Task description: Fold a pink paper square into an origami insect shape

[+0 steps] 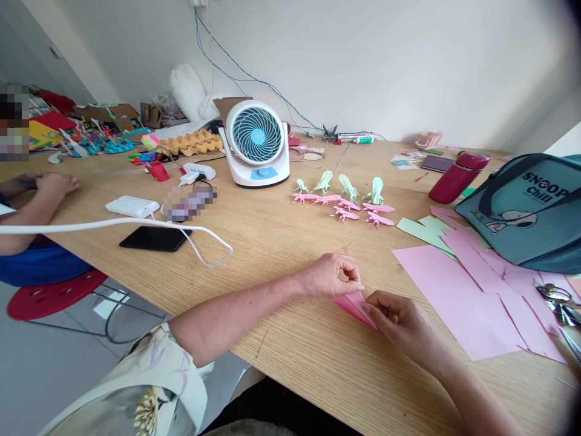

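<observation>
A small folded piece of pink paper (353,307) is held between my two hands, just above the wooden table. My left hand (330,276) pinches its upper edge between thumb and fingertips. On the lower right side, my right hand (399,321) grips the same paper with its thumb on top; some of its fingers are hidden. Beyond my hands stand folded pink paper insects (345,212) and green paper insects (349,186) in loose rows. To the right lie flat pink sheets (449,297) and green paper strips (422,233).
A white fan (258,139) stands at the back. Right of my hands are a red bottle (459,177), a teal bag (521,212) and scissors (556,295). A black phone (155,238), power bank (131,206) and white cable lie left. Another person's arm (40,203) rests far left.
</observation>
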